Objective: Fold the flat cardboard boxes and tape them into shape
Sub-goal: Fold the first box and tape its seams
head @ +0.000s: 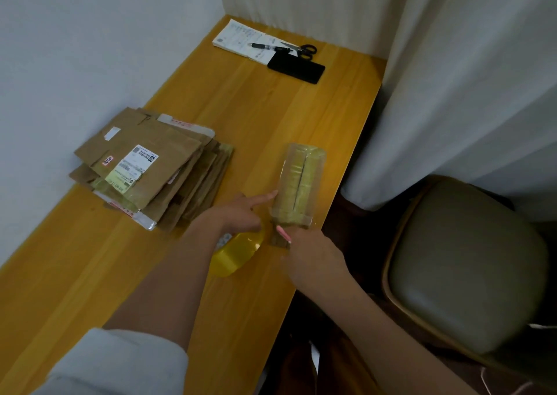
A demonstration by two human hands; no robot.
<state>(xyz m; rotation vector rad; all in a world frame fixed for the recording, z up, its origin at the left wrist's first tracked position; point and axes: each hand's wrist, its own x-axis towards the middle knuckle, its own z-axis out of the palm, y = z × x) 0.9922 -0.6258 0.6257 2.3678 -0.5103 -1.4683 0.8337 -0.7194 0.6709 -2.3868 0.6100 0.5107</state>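
Note:
A small folded cardboard box point(298, 183) lies near the table's right edge, its top seam covered with clear tape. My left hand point(238, 213) holds a yellowish roll of clear tape point(238, 253) and stretches its index finger to the box's left side. My right hand point(313, 259) is at the box's near end and pinches a thin pink tool point(283, 233), perhaps a cutter, right by the tape end. A stack of flat cardboard boxes point(150, 168) with shipping labels lies to the left by the wall.
The wooden table point(241, 108) runs along a white wall. At its far end lie papers point(238, 35), a pen point(265, 46), scissors point(306, 50) and a black phone point(297, 69). A padded chair point(467, 259) and white curtain point(452, 78) stand right of the table.

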